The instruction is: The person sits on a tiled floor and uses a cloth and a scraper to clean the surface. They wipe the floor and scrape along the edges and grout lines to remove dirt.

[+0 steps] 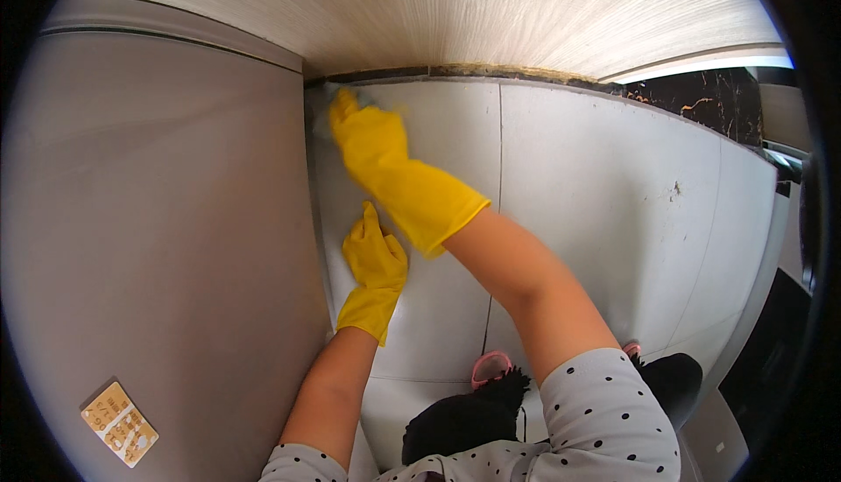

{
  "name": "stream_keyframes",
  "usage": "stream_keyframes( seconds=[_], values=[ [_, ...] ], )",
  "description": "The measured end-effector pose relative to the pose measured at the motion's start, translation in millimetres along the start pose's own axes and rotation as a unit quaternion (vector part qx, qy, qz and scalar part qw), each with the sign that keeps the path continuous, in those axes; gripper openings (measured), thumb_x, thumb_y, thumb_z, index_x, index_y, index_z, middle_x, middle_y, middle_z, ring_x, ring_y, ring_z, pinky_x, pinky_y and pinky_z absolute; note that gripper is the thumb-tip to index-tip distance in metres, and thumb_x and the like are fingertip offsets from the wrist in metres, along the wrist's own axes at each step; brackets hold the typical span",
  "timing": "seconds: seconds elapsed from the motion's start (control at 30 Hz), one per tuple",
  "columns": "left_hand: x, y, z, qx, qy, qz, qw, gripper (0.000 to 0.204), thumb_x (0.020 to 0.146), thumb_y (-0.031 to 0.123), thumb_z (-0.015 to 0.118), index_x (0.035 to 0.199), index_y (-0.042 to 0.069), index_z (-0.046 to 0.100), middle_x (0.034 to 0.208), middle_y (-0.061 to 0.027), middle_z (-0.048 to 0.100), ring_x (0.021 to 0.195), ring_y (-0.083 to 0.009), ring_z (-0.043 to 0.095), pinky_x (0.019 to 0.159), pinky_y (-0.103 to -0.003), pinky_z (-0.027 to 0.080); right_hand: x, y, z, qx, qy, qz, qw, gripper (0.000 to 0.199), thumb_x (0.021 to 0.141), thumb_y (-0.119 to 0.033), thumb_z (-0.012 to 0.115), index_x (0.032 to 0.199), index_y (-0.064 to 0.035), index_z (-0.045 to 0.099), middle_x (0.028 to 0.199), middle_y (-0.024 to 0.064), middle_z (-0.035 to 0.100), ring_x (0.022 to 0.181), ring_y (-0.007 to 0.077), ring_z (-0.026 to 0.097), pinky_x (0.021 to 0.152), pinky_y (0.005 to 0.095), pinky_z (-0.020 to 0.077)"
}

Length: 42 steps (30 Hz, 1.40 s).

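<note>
My right hand [372,136], in a yellow rubber glove, reaches into the far left corner of the floor. It is closed on a greyish cloth [328,105], pressed down beside the tall grey-brown panel; the cloth is partly hidden under the fingers and slightly blurred. Nearer to me, my left hand [375,254] wears a matching yellow glove and rests low over the floor tiles. Its fingers are curled in, with one digit pointing forward, and no object shows in it.
A smooth grey-brown panel [175,202] with a small card-like sticker [120,423] stands at left. Pale wood-grain panelling [526,9] rises ahead above a dark, stained base strip [517,70]. Light tiles [578,175] cover the floor. A pink shoe [491,366] shows below me.
</note>
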<state>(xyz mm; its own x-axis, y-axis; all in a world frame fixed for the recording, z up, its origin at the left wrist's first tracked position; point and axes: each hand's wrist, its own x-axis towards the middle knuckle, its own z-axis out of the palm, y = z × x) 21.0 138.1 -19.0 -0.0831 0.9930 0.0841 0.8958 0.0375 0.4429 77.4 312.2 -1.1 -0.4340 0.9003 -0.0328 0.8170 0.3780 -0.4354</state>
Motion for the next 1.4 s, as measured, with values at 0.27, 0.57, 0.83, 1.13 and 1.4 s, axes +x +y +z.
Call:
stream_keyframes(
  seconds=[0.27, 0.57, 0.83, 1.13, 1.4],
  values=[
    [-2.2, 1.9, -1.2, 0.009, -0.027, 0.018, 0.999, 0.053, 0.085, 0.023, 0.051, 0.130, -0.005, 0.053, 0.093, -0.0219, 0.064, 0.082, -0.0405, 0.060, 0.072, -0.050, 0.047, 11.4, 14.2, -1.5, 0.030, -0.071, 0.140, 0.987, 0.062, 0.084, -0.007, 0.058, 0.144, -0.0128, 0.044, 0.150, 0.0131, 0.042, 0.106, 0.0279, 0.065, 0.083, 0.0400, 0.0537],
    [5.7, 14.9, 1.4, 0.008, -0.011, 0.038, 0.999, 0.055, 0.078, 0.014, 0.051, 0.128, -0.009, 0.053, 0.086, -0.0186, 0.063, 0.076, -0.0389, 0.059, 0.071, -0.049, 0.047, 25.4, 24.0, 2.6, -0.005, -0.051, 0.001, 0.999, 0.057, 0.084, -0.008, 0.058, 0.140, -0.0128, 0.047, 0.144, 0.0114, 0.048, 0.111, 0.0294, 0.062, 0.088, 0.0416, 0.0516],
    [2.4, 3.8, -9.1, 0.020, 0.014, 0.040, 0.999, 0.053, 0.077, 0.010, 0.048, 0.125, -0.011, 0.054, 0.074, -0.0136, 0.060, 0.066, -0.0346, 0.058, 0.062, -0.046, 0.047, -91.1, 148.4, -75.0, -0.060, 0.025, 0.205, 0.977, 0.044, 0.088, -0.007, 0.052, 0.131, -0.0155, 0.052, 0.127, 0.0085, 0.063, 0.099, 0.0298, 0.067, 0.084, 0.0403, 0.0529],
    [4.6, 9.3, -8.7, 0.016, 0.008, 0.042, 0.999, 0.051, 0.077, 0.009, 0.049, 0.125, -0.011, 0.054, 0.078, -0.0147, 0.062, 0.070, -0.0349, 0.060, 0.064, -0.046, 0.048, -157.0, 129.5, -178.5, 0.184, -0.077, 0.291, 0.936, 0.039, 0.084, -0.012, 0.062, 0.123, -0.0109, 0.060, 0.120, 0.0166, 0.063, 0.103, 0.0367, 0.064, 0.089, 0.0398, 0.0505],
    [5.9, 14.1, -10.2, 0.009, -0.001, 0.026, 1.000, 0.053, 0.078, 0.010, 0.049, 0.126, -0.011, 0.053, 0.077, -0.0143, 0.062, 0.069, -0.0347, 0.060, 0.065, -0.046, 0.048, -151.0, 142.6, -144.1, 0.036, -0.110, 0.296, 0.948, 0.049, 0.083, -0.017, 0.070, 0.127, -0.0062, 0.055, 0.125, 0.0216, 0.059, 0.110, 0.0386, 0.059, 0.093, 0.0414, 0.0488]
  ],
)
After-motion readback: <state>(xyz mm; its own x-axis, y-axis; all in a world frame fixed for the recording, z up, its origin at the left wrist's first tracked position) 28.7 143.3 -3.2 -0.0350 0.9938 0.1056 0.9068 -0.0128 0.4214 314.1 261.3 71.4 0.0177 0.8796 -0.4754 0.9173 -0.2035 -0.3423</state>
